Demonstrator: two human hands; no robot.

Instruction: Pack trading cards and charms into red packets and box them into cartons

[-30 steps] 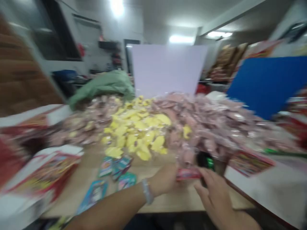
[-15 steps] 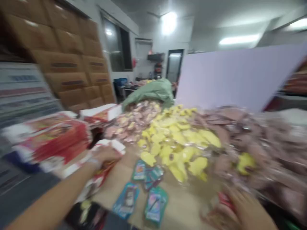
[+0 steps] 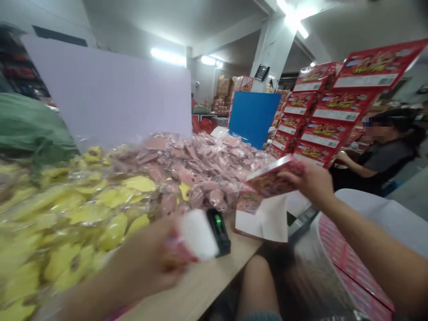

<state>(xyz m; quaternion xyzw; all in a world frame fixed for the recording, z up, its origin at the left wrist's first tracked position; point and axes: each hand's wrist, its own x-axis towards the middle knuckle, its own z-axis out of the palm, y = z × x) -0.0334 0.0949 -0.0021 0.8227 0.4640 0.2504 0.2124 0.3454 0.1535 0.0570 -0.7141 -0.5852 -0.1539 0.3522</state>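
White card end turned toward a black tape dispenser [image 3: 219, 236], grips a small pink-and-white box [image 3: 199, 234] in the left hand [image 3: 155, 249] with fingers curled round it, too blurred to tell how tightly, above a pale table [image 3: 190, 283]. Holds a red printed carton [image 3: 272, 178] in the right hand [image 3: 314, 180], with thumb and fingers closed on one end, over a white-lined box [image 3: 274, 216] at the table's edge. Faces bagged yellow shapes [image 3: 113, 229], then heaped pink ones [image 3: 203, 165]. Looks past both toward a lilac board [image 3: 123, 93], a blue board [image 3: 254, 116], stacked red boxes [image 3: 329, 102] and a person [image 3: 384, 154] in dark clothing.
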